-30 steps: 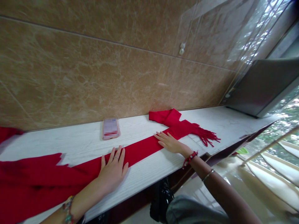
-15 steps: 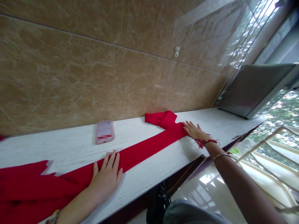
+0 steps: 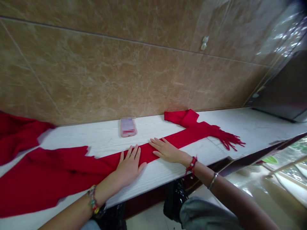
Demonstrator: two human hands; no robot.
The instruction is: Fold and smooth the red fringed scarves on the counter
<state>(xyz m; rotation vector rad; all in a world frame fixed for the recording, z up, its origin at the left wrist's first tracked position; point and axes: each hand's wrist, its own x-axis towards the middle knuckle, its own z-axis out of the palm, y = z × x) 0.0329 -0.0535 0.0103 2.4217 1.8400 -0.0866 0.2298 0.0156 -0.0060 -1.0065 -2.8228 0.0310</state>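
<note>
A long red scarf with a fringed right end lies along the white counter, narrow in the middle and wide and rumpled at the left. A folded piece of it angles back toward the wall. My left hand rests flat on the narrow strip, fingers stretched out. Just right of it, my right hand also lies flat on the strip with its fingers extended. Neither hand grips the cloth.
A phone lies on the counter near the tiled wall. More red cloth is bunched at the far left. A dark grey box-like object stands at the right end. The counter's front edge is close to my legs.
My right hand has moved left along the scarf, from near its fringed end to beside my left hand. The fringe is now uncovered. The view has shifted left.
</note>
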